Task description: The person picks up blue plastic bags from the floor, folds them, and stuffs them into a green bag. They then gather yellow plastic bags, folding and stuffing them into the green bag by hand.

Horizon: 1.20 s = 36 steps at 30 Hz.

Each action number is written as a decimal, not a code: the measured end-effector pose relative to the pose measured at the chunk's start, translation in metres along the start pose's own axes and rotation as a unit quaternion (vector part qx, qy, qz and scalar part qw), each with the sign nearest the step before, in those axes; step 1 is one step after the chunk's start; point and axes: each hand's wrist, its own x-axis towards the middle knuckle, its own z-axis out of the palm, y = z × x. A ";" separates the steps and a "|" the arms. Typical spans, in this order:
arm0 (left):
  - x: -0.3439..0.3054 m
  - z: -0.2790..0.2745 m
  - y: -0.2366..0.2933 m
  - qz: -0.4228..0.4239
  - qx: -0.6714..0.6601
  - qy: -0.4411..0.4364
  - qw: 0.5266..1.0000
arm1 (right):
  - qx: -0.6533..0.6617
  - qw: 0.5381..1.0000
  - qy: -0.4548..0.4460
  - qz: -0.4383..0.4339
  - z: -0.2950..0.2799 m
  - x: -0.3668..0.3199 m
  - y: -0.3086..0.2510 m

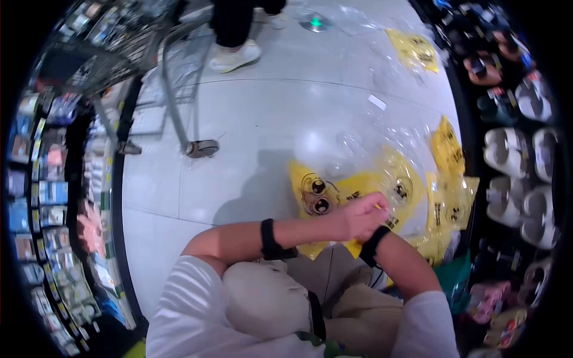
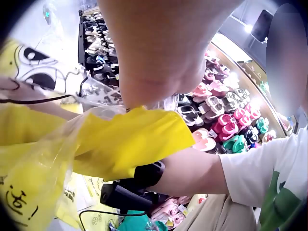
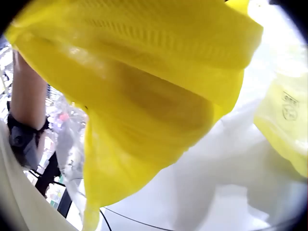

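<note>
My left hand [image 1: 358, 216] clenches the yellow bag [image 1: 316, 194]; I cannot tell my right hand's grip. Probably opening it; next, part the film.

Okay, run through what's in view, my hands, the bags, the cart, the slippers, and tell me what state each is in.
Left hand: fingers curled round the yellow bag.
Yellow bag: crumpled, held by the left hand.
Right hand: hidden behind the left hand, cannot tell.
Loose bags: lying crumpled on the floor.
Shopping cart: upright on the floor.
Slippers: lined up in rows.
</note>
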 end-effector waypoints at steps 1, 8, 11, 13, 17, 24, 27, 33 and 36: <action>-0.002 -0.003 -0.003 -0.017 -0.005 -0.019 1.000 | -0.050 0.999 -0.006 -0.006 0.003 0.004 0.000; -0.007 -0.033 -0.016 -0.060 0.129 0.048 0.989 | -0.288 0.953 -0.097 0.003 -0.008 0.006 -0.019; -0.008 -0.037 0.015 -0.099 0.227 0.232 0.941 | -0.426 0.895 -0.135 -0.019 -0.028 -0.032 -0.064; -0.018 -0.050 0.039 -0.057 0.203 0.230 0.950 | -0.340 0.918 -0.130 -0.155 -0.046 -0.083 -0.114; -0.049 -0.073 0.071 -0.084 0.331 0.276 0.898 | 0.113 0.981 -0.090 -0.133 -0.141 -0.152 -0.140; -0.063 -0.054 0.052 -0.125 0.318 0.284 0.896 | -0.528 0.801 0.280 0.015 -0.171 -0.090 0.100; -0.060 -0.051 0.038 -0.147 0.345 0.245 0.894 | -0.531 0.770 0.336 0.114 -0.147 -0.089 0.142; -0.057 -0.041 0.029 -0.165 0.311 0.204 0.914 | -0.340 0.848 0.391 0.111 -0.209 -0.085 0.166; -0.053 -0.042 0.034 -0.162 0.329 0.219 0.904 | -0.176 0.845 0.504 0.026 -0.229 -0.116 0.127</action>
